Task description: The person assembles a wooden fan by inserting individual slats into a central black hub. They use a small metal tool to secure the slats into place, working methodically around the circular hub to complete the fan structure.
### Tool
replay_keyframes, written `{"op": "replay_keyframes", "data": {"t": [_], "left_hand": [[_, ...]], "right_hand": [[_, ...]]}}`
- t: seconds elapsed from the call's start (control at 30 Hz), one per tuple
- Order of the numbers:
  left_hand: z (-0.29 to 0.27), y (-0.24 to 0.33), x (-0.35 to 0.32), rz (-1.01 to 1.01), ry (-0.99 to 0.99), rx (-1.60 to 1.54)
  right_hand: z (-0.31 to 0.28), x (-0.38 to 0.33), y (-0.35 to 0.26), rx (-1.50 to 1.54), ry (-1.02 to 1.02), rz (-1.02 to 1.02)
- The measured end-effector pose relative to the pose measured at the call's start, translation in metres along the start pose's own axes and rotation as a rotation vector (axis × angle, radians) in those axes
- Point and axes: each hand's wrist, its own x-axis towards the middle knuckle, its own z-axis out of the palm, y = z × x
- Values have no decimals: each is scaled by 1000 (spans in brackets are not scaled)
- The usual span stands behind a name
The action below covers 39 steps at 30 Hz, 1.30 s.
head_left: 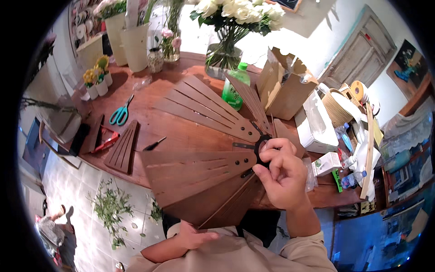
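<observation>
The right grip clamps the black ring of the brown fan-like piece above the table edge, probably to steady it; whether the left grip holds the lower panel cannot be told.

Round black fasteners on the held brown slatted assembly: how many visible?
4: two fasteners on the upper slatted panel, two more fasteners on the broad panel below it. More may be hidden behind the right hand or on panels angled away.
</observation>
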Motion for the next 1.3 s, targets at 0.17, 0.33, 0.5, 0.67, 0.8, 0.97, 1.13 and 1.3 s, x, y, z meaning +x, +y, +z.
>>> {"op": "replay_keyframes", "data": {"t": [0.17,0.33,0.5,0.67,0.8,0.97,1.13,1.3], "left_hand": [[-37,21,41,276,-133,978],[-33,74,123,844,-442,1311],[-53,90,146,966,-674,1667],[-67,85,158,933,-840,1725],[-84,79,164,895,-890,1713],[-100,76,158,794,-900,1712],[-99,64,146,661,-885,1746],[-91,54,101,536,-815,1781]], "right_hand": [[-14,4,7,167,203,-255],[-2,-61,59,243,305,111],[35,-120,97,248,188,444],[44,-157,90,-184,-8,317],[44,-172,94,-12,86,155],[20,-169,69,-304,-19,183],[23,-184,48,123,4,563],[17,-143,27,-363,-280,369]]}}
